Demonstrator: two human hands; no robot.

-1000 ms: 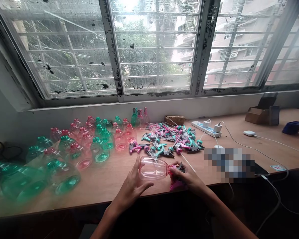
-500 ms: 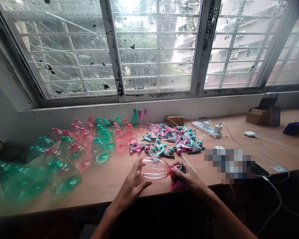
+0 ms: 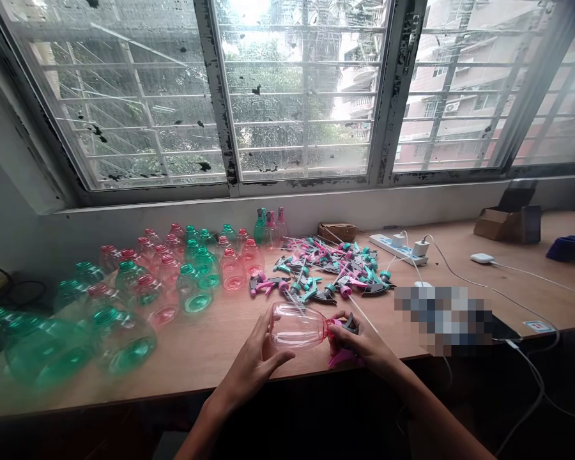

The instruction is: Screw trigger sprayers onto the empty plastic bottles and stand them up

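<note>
Left hand point(image 3: 256, 358) and right hand point(image 3: 364, 342) had a pink bottle point(image 3: 297, 326) between them, tipped on its side over the near part of the worktop point(image 3: 211, 364); its base faced the left hand, its neck the right. The left hand was loosely open, fingers curved about the base end and thumb spread away from the side; the right hand was closed on a pink and dark spray head point(image 3: 345, 359) at the neck. Just beyond the bottle lay a pile point(image 3: 326, 255) of pink, green and dark spray heads; well to the left, pink and green bottles point(image 3: 199, 297) stood upright in a crowd.

Much of the spray head was hidden by the right hand, so how far it sat on the neck could not be told; how firmly the left fingertips touched the base was also unclear. A white tube point(image 3: 363, 314) ran from the pile toward the right hand, its near end hard to follow; the nearest green bottles point(image 3: 48, 348) were blurred, the outermost cut off by the left edge; a pixelated patch point(image 3: 443, 319) masked whatever lay right of the hands; both forearms point(image 3: 431, 396) left the view at the bottom, in deep shadow.
</note>
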